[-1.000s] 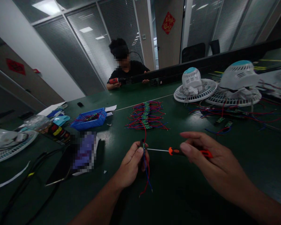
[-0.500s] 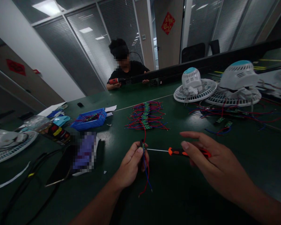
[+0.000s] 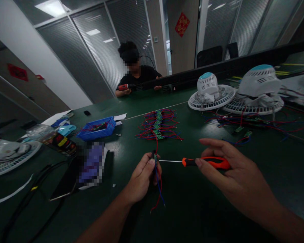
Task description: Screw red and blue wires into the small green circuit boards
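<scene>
The green table lies under both hands. The right hand is closed loosely on the handle of the screwdriver, thumb and fingers around it. The screwdriver lies level, its long axis running left from this grip, and its tip is just beside the board. The left hand, the one nearer to the board, pinches it tight, with wires hanging below.

Straight beyond the left hand lies a row of small green circuit boards with red and blue wires. Farther left of that hand sits a blue plastic tray. Beyond the right hand, well apart, stands a white plastic fan housing with a teal cap.
</scene>
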`<state>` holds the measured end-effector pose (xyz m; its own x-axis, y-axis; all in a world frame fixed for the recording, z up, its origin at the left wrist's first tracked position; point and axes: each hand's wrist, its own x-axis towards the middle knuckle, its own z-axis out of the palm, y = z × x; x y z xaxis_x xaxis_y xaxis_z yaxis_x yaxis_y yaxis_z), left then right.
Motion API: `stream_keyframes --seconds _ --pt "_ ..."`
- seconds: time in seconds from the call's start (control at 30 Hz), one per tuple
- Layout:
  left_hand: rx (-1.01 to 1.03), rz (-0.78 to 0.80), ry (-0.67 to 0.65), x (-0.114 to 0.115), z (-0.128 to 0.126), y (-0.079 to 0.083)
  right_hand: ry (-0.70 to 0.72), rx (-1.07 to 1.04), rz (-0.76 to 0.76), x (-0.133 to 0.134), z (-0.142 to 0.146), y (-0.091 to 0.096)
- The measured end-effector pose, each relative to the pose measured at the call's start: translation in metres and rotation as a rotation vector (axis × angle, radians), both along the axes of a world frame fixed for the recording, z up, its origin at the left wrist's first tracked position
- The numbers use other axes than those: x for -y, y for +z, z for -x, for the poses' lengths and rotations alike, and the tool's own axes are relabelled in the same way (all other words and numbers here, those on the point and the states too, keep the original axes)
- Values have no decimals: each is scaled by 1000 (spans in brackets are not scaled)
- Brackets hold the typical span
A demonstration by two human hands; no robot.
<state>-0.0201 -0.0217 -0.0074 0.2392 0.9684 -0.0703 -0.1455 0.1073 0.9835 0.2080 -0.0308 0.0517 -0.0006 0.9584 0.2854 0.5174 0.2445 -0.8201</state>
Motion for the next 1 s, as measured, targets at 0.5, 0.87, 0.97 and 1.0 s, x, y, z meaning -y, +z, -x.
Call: stream_keyframes --seconds 0.5,0.87,0.97,1.0 --pt "10 -6 3 0 0 -1 93 24 111 -3 -6 -3" --pt "39 3 6 -1 0 -1 52 68 -4 -1 -3 -3" --pt "41 8 10 -2 0 -1 44 69 -12 -1 -3 -5" --pt "42 7 9 -2 0 -1 42 73 -20 -1 -3 -6"
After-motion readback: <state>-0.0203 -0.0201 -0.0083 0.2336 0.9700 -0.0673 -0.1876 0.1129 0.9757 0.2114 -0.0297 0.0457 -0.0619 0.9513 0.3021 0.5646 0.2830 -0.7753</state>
